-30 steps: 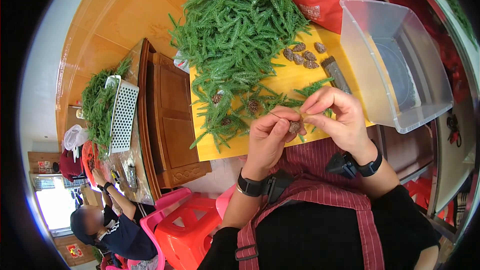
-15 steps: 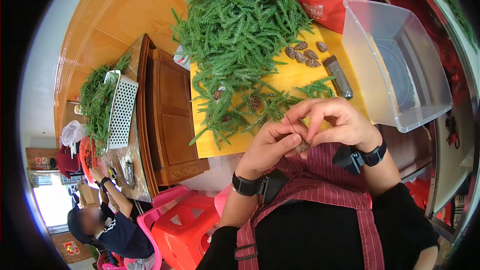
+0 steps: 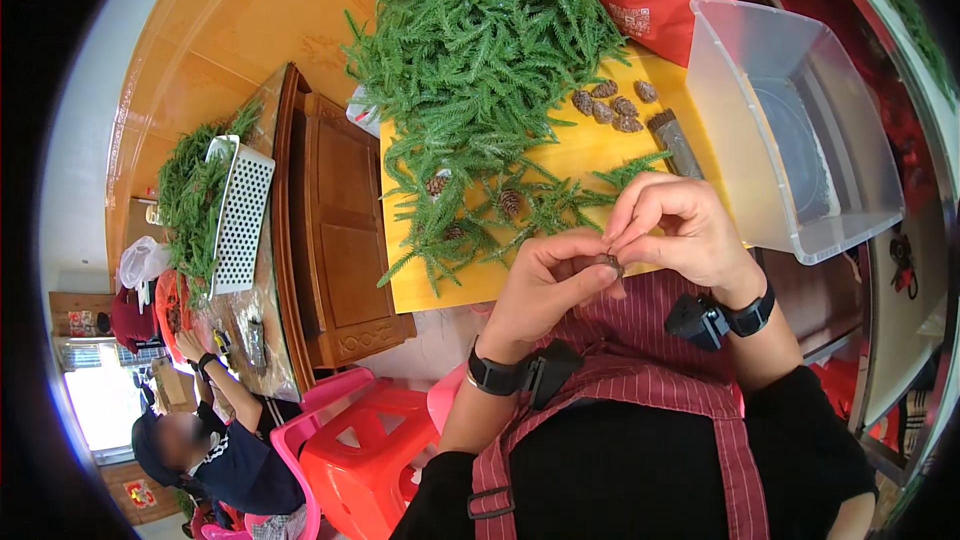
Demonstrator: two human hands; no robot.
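At the near edge of the yellow table, my left hand point(image 3: 555, 285) is closed around a small brown pine cone point(image 3: 613, 267), mostly covered by the fingers. My right hand point(image 3: 675, 230) is pinched just above the cone, thumb and fingertips together at a thin wire that barely shows. Beyond the hands lie green artificial fir sprigs point(image 3: 545, 210) with a pine cone point(image 3: 509, 202) among them. Several loose pine cones point(image 3: 602, 112) rest farther back, near a dark bundle of thin wires point(image 3: 676, 145).
A big heap of fir sprigs point(image 3: 480, 50) covers the table's far left. A red bag point(image 3: 670, 0) and a clear plastic bin point(image 3: 840, 130) stand at the right. Red stools point(image 3: 350, 460) are at lower left, where another person point(image 3: 240, 450) sits by a white basket point(image 3: 243, 215).
My right hand has closed its fingertips and shifted slightly up, over the pine cone. The wire that stood out between the hands is now mostly hidden. My left hand keeps hold of the cone.
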